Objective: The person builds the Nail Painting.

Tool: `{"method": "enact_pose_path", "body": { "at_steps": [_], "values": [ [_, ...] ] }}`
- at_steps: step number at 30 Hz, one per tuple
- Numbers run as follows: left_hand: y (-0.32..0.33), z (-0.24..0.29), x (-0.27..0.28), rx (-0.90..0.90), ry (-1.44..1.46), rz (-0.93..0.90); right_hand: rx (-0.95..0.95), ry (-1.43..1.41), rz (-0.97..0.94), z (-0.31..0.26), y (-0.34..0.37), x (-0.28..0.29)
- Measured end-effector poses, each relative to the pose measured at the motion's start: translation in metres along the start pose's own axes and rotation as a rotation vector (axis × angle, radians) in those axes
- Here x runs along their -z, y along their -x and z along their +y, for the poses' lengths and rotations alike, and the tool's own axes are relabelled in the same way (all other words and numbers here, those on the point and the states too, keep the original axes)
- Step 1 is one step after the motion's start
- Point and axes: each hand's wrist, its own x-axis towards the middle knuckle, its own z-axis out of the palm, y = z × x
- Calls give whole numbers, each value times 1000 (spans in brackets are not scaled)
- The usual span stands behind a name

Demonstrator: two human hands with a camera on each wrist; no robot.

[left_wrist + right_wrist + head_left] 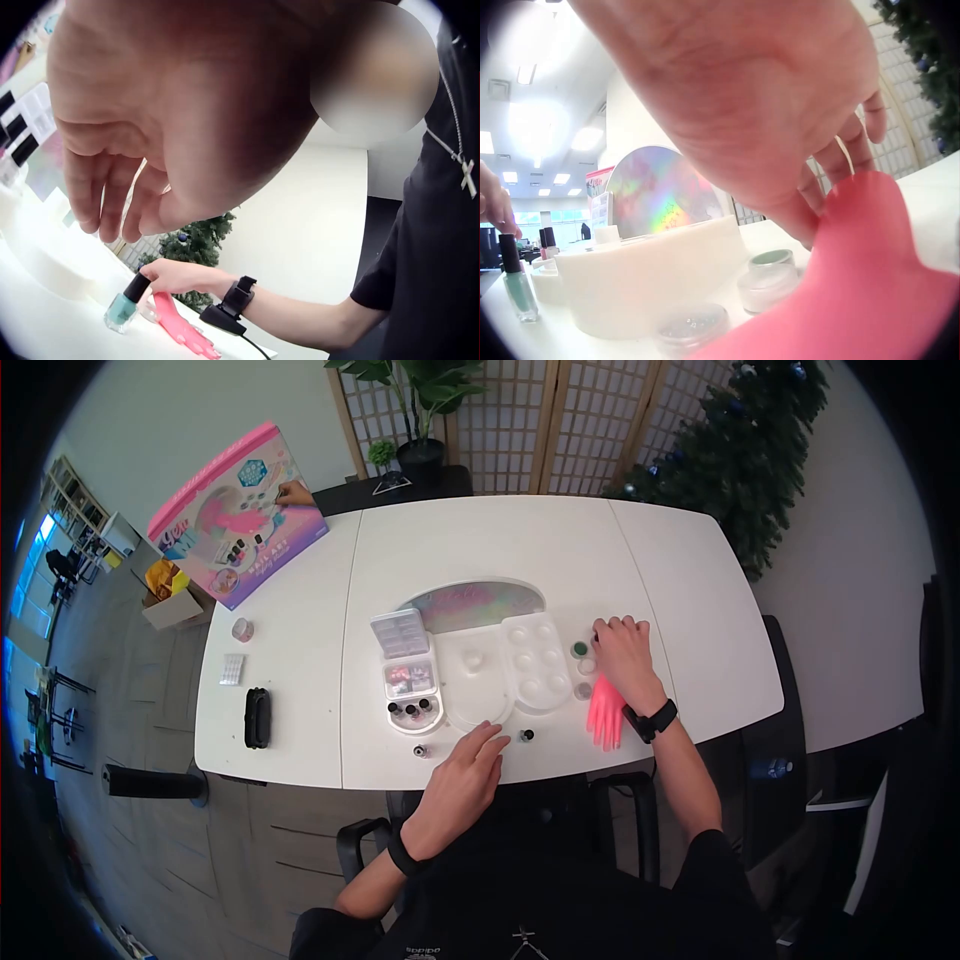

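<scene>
My left hand (465, 775) hovers at the front of the white nail-art station (478, 705), its fingers loosely bent with nothing in them. Just right of its fingertips stands a teal nail polish bottle (527, 736) with a black cap; another small bottle (421, 751) is to its left. My right hand (625, 655) reaches down past the wrist end of a pink model hand (605, 712), beside a green-topped jar (580, 649). In the right wrist view the pink model hand (855, 262) hides those fingertips, so I cannot tell whether they hold anything.
Two more small jars (584, 690) sit between the station and the model hand. Several polish bottles (410, 709) stand in the station's left side. A colourful box (240, 515), a small tub (243, 629) and a black case (257, 718) are on the left of the table.
</scene>
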Motion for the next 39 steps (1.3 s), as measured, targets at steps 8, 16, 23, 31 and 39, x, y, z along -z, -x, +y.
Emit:
{"method": "enact_pose_path", "body": {
  "at_steps": [8, 16, 23, 31, 39],
  "values": [
    [-9, -13, -16, -80, -41, -6, 104, -412, 101, -25, -11, 55],
    [-6, -19, -30, -69, -94, -33, 327, -642, 38, -83, -28, 48],
    [-6, -19, -29, -66, -78, -9, 388, -493, 50, -94, -36, 47],
    [-7, -22, -29, -82, -116, -8, 426, -444, 74, -89, -35, 42],
    [-9, -22, -27, -86, -119, -19, 392, -515, 4, -88, -37, 43]
  ]
}}
